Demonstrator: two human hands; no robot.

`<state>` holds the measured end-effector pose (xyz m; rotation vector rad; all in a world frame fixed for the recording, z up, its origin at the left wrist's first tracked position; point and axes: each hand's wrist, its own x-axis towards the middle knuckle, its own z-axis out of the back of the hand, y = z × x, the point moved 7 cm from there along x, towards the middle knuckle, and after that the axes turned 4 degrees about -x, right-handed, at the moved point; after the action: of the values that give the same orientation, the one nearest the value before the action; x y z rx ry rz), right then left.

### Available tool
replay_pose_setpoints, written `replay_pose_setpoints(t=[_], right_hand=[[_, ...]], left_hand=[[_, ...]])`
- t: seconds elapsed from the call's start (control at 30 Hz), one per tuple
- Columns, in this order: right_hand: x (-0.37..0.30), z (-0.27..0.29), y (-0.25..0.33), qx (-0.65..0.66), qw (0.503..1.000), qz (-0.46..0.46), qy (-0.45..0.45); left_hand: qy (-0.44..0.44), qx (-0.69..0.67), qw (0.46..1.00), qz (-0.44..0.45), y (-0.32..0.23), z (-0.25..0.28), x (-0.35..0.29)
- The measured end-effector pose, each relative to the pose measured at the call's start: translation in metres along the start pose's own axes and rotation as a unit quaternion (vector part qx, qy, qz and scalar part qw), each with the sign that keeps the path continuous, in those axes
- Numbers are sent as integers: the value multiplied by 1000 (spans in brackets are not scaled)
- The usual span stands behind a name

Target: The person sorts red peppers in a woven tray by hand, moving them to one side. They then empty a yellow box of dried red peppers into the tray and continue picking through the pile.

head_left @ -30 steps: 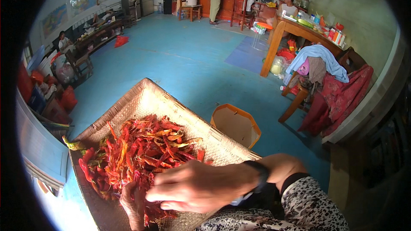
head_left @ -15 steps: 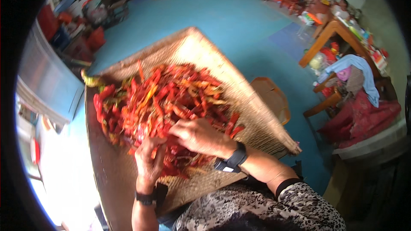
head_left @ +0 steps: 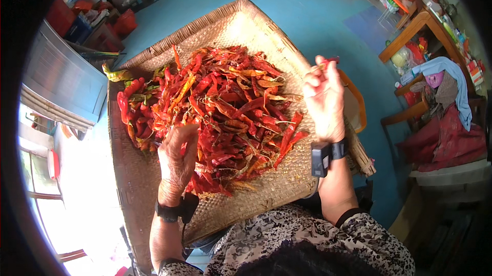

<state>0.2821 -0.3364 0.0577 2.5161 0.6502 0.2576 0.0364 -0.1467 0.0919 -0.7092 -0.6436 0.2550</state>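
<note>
A heap of dried red chili peppers (head_left: 225,107), some orange or yellowish, lies in a shallow woven bamboo tray (head_left: 246,25) in front of me. My left hand (head_left: 175,161) is over the near left part of the heap, its fingers curled together; whether they grip a pepper is hidden. Above the tray's right rim, my right hand (head_left: 326,102) is raised with its palm turned up. Its thumb and fingertips pinch a small dark red chili pepper (head_left: 329,62). Fresher red peppers (head_left: 125,104) and a yellow-green one (head_left: 117,73) lie at the tray's left corner.
An orange-rimmed stool or tray (head_left: 357,102) sits partly under the right rim. At the right stands a wooden chair (head_left: 410,114) draped with a blue cloth (head_left: 456,84) and a dark red cloth (head_left: 443,143). A pale cabinet (head_left: 64,79) is at the left. Someone sits at the far right.
My right hand has left the heap and moved right and away from me, carrying a chili pepper. The left hand stays near the heap's left side. The view has shifted slightly.
</note>
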Motion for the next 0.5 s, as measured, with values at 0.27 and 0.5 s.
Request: replay_pose_setpoints(t=[0.27, 0.5], right_hand=[[19, 37, 30, 289, 953, 25, -82], [13, 23, 19, -173, 983, 53, -5]], left_hand=[[72, 81, 978, -181, -49, -46, 64], [142, 210, 945, -205, -31, -142, 74]])
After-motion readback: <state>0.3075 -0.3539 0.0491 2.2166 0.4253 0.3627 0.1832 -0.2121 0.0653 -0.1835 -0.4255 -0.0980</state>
